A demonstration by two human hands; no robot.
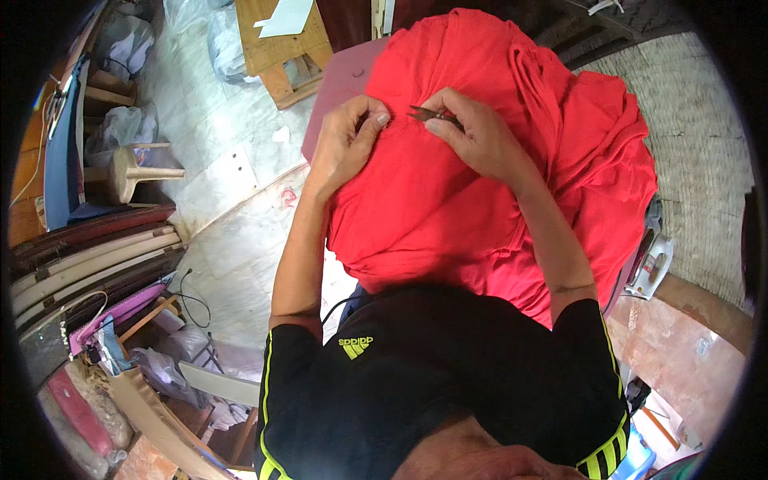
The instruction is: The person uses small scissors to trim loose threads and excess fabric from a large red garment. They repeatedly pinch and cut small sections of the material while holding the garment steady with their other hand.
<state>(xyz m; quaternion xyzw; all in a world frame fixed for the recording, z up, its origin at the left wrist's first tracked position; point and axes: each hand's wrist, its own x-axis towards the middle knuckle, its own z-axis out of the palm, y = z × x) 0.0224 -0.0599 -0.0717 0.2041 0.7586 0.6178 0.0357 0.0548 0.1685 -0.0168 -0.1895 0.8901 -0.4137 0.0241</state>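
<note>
A large heap of red cloth (432, 200) spreads in folds over a pinkish tabletop and down toward my body. My right hand (478, 134) is closed around a small pair of dark thread snips (436, 118), whose pointed tips face left, just above the cloth. Across a short gap, my left hand (352, 140) is closed in a pinch at the cloth's left part, thumb against fingers. Whatever lies between those fingertips is too small or hidden to make out.
Bare pinkish tabletop (342, 84) shows at the cloth's far left. Beyond it stands a wooden stool (284, 44) with white paper on top. A white iron (654, 268) sits at the right edge. Leftward are a plastic stool (128, 172) and stacked boards (96, 256).
</note>
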